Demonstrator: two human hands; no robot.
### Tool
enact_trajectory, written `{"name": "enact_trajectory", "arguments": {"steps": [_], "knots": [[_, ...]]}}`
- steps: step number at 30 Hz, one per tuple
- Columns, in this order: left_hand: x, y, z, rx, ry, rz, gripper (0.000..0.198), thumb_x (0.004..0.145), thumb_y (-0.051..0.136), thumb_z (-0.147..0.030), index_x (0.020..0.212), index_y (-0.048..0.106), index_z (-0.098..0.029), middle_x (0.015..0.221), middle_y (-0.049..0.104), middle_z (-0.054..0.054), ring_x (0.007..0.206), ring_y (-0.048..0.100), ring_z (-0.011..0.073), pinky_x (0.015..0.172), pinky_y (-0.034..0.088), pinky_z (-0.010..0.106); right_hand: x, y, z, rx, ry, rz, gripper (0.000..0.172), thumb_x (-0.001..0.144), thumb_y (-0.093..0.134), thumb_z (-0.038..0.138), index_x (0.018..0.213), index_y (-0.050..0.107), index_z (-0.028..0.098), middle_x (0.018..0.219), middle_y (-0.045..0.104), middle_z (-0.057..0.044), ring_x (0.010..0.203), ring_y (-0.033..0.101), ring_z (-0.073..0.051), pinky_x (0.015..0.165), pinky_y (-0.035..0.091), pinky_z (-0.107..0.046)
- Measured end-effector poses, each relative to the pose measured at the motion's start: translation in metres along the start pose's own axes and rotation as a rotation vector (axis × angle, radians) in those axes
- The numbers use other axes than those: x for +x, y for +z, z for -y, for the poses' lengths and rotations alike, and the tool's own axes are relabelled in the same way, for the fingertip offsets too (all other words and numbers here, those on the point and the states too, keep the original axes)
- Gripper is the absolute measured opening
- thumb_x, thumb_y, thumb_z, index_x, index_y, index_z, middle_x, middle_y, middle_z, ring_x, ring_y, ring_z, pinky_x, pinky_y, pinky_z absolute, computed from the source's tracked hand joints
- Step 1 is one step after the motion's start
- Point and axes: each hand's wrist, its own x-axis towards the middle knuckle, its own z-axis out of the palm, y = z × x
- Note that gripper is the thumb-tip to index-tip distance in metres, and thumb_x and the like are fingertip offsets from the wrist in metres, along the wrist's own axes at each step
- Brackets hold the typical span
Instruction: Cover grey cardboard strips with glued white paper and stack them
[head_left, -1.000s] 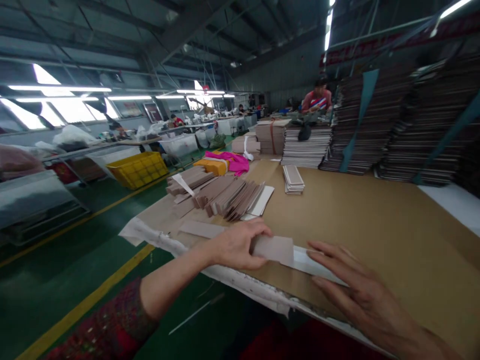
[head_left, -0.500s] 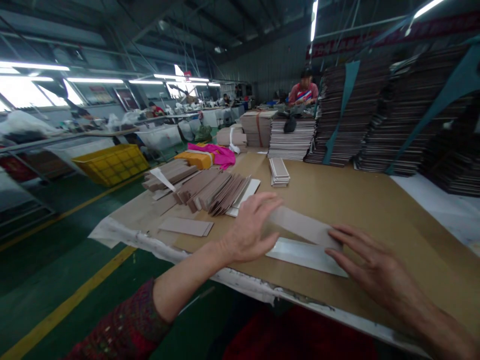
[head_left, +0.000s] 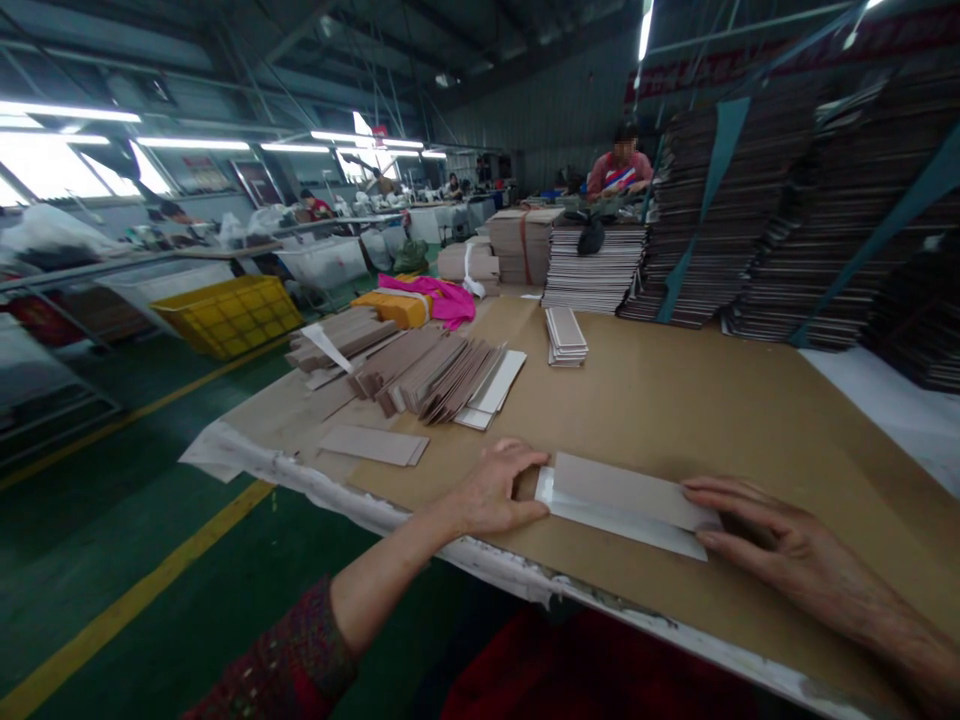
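A long grey-brown card strip (head_left: 626,492) lies on a white strip (head_left: 630,524) near the front edge of the brown work table (head_left: 720,410). My left hand (head_left: 491,490) grips the left end of the two strips, thumb under and fingers curled over. At their right end rests my right hand (head_left: 780,540), fingers closed on the edge. A fanned pile of similar brown strips (head_left: 420,375) lies to the left, farther back. One loose strip (head_left: 373,445) sits near the table's left edge.
A small stack of strips (head_left: 566,335) sits mid-table. Tall stacks of dark board (head_left: 757,210) line the back right. A person in a red top (head_left: 619,165) works behind them. A pink cloth (head_left: 442,297), a yellow crate (head_left: 229,315) and green floor lie to the left.
The brown strip, held tilted above the white one half a second ago, now lies flat on it. Both hands have moved to its two ends.
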Motion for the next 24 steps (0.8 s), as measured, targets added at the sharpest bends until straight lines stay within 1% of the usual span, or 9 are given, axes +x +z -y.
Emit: {"name": "enact_trajectory", "arguments": {"steps": [6, 11, 18, 24], "knots": [[-0.003, 0.004, 0.005, 0.013, 0.019, -0.030, 0.065, 0.070, 0.081, -0.038, 0.127, 0.058, -0.018, 0.121, 0.063, 0.012, 0.119, 0.051, 0.0295, 0.105, 0.037, 0.048, 0.002, 0.008, 0.001, 0.013, -0.044, 0.041, 0.039, 0.082, 0.067, 0.056, 0.112, 0.073, 0.032, 0.124, 0.068, -0.006, 0.116, 0.063, -0.028, 0.103, 0.051, -0.050], [-0.003, 0.005, 0.006, 0.024, 0.045, -0.036, 0.065, 0.070, 0.082, -0.039, 0.127, 0.057, -0.019, 0.122, 0.063, 0.011, 0.119, 0.051, 0.0284, 0.105, 0.037, 0.047, 0.000, 0.014, -0.001, 0.026, -0.086, 0.039, 0.036, 0.081, 0.069, 0.053, 0.110, 0.074, 0.032, 0.122, 0.068, -0.007, 0.115, 0.062, -0.029, 0.101, 0.052, -0.051], [-0.002, 0.006, 0.007, 0.050, 0.091, -0.020, 0.057, 0.077, 0.077, -0.042, 0.126, 0.059, -0.019, 0.123, 0.065, 0.010, 0.120, 0.052, 0.0278, 0.106, 0.035, 0.047, 0.000, 0.017, -0.004, 0.014, -0.131, 0.026, 0.034, 0.081, 0.070, 0.052, 0.110, 0.073, 0.033, 0.120, 0.068, -0.006, 0.114, 0.063, -0.029, 0.100, 0.053, -0.053], [-0.003, 0.007, 0.008, 0.069, 0.110, -0.028, 0.049, 0.081, 0.073, -0.038, 0.123, 0.061, -0.018, 0.123, 0.066, 0.009, 0.119, 0.053, 0.0266, 0.105, 0.035, 0.046, 0.002, 0.019, -0.003, 0.007, -0.165, 0.025, 0.032, 0.083, 0.069, 0.049, 0.112, 0.072, 0.035, 0.121, 0.068, -0.006, 0.115, 0.062, -0.028, 0.099, 0.053, -0.054]]}}
